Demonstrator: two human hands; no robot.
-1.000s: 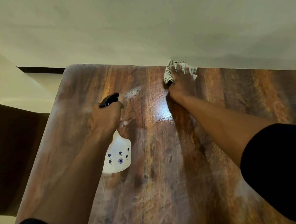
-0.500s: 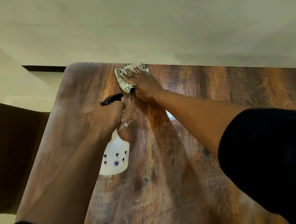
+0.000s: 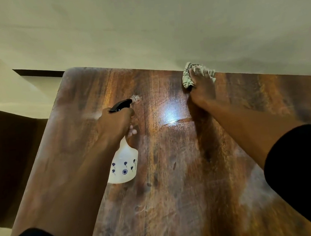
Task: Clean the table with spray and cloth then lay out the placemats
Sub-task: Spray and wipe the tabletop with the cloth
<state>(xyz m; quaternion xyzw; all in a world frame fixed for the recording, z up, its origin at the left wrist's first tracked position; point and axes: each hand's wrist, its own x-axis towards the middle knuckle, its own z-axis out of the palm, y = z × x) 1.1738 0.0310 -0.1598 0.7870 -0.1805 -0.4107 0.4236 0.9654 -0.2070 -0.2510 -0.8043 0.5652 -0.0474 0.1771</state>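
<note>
A dark wooden table (image 3: 176, 173) fills the view, with a bright wet sheen near its middle. My left hand (image 3: 117, 121) grips the neck of a white spray bottle (image 3: 124, 166) with a black nozzle and small blue flower prints, held above the table's left part. My right hand (image 3: 202, 88) lies stretched out on a checked cloth (image 3: 187, 79), pressing it on the table at the far edge. A small patch of spray foam (image 3: 136, 98) sits just beyond the nozzle. No placemats are in view.
A pale wall (image 3: 160, 21) rises right behind the table's far edge. A dark shape (image 3: 7, 162), possibly a chair, stands left of the table. The light floor (image 3: 4, 91) shows at the far left.
My right hand swept the cloth left along the far edge toward the corner, then back right past its starting place. My left hand and the spray bottle stayed nearly still.
</note>
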